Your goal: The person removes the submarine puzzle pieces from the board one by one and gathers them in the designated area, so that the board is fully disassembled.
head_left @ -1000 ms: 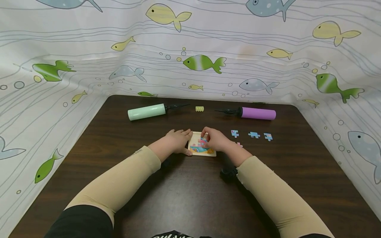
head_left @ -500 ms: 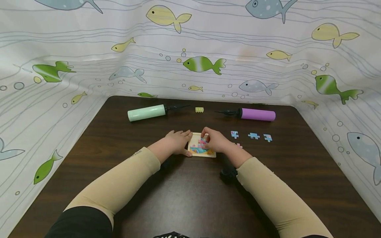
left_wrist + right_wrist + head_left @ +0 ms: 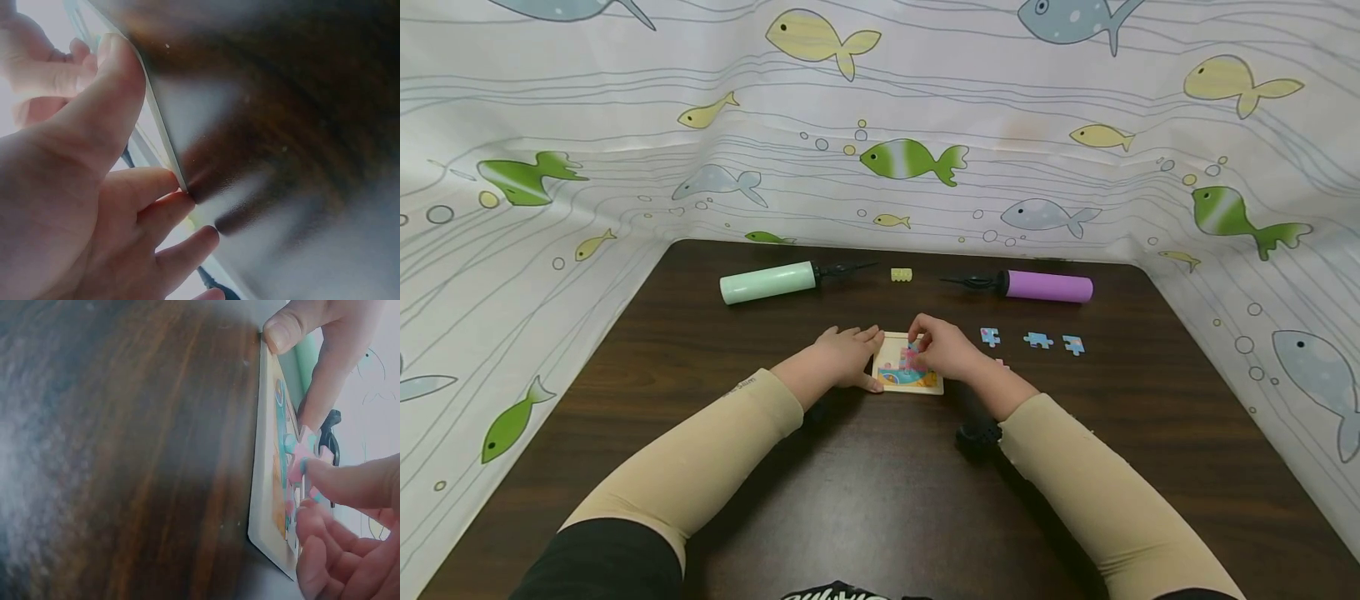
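Note:
A small puzzle tray (image 3: 891, 342) with a pale wooden frame lies mid-table, its lower part filled with turquoise and orange picture pieces. My left hand (image 3: 841, 358) holds the tray's left side, thumb at the near corner and straight fingers along the far left. In the right wrist view, a pink jigsaw piece (image 3: 303, 456) with turquoise spots stands tilted above the picture. My right hand (image 3: 946, 348) pinches this piece between thumb and fingertips. The right fingers cover the tray's right part in the head view.
Loose blue jigsaw pieces (image 3: 1038, 340) lie right of the tray, and a pink one (image 3: 1002, 363) is partly hidden by the right wrist. Behind are a green hand pump (image 3: 767, 283), a yellow block (image 3: 901, 275) and a purple hand pump (image 3: 1048, 286). A fish-print cloth (image 3: 925, 200) surrounds the table.
My right hand has risen slightly over the tray, and the pink jigsaw piece in its fingers looks more tilted. My left hand keeps its place.

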`<state>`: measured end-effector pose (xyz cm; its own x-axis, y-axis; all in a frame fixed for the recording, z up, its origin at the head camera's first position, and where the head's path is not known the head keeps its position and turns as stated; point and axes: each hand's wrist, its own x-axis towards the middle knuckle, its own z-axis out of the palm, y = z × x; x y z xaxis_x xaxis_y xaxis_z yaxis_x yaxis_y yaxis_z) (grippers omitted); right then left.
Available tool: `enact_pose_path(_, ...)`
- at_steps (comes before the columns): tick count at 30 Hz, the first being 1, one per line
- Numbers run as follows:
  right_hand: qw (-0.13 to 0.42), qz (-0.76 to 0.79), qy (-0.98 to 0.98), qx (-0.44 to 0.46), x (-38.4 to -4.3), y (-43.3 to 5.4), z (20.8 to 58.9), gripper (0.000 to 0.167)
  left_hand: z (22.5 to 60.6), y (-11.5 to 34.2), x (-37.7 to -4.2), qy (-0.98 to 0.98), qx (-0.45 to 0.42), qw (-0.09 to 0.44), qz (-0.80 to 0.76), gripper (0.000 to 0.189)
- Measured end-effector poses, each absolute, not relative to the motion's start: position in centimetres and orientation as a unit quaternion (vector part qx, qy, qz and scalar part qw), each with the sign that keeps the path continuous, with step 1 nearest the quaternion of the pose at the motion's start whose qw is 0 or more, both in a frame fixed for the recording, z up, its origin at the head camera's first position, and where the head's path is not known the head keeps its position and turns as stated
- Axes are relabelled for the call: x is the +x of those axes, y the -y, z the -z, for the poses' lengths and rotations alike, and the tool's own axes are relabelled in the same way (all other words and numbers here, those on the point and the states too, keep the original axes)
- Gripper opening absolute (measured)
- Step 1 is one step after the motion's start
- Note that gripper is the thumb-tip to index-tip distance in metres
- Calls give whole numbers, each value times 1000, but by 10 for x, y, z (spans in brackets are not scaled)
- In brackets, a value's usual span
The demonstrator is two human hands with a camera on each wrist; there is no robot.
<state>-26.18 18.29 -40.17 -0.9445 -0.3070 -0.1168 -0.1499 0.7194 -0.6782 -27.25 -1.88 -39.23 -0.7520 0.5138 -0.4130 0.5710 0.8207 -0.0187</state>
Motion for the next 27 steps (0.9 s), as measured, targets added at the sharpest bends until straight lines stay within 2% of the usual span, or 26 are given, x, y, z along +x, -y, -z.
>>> enact_pose_path(4,88,371,-915,-129,-262,-183,402,18,391,19,-272,-934,288,201,69,99)
enact_pose_path(11,77,409,-900,-128,-264,-183,407,13,391,18,-272,-934,289,199,72,99)
enact_pose_path(20,107,530,-838,-66,-265,-195,409,12,393,18,-273,-933,285,207,70,100)
enact_pose_path(27,109,531,-839,-55,-259,-220,405,13,393,18,-273,-934,285,205,69,100)
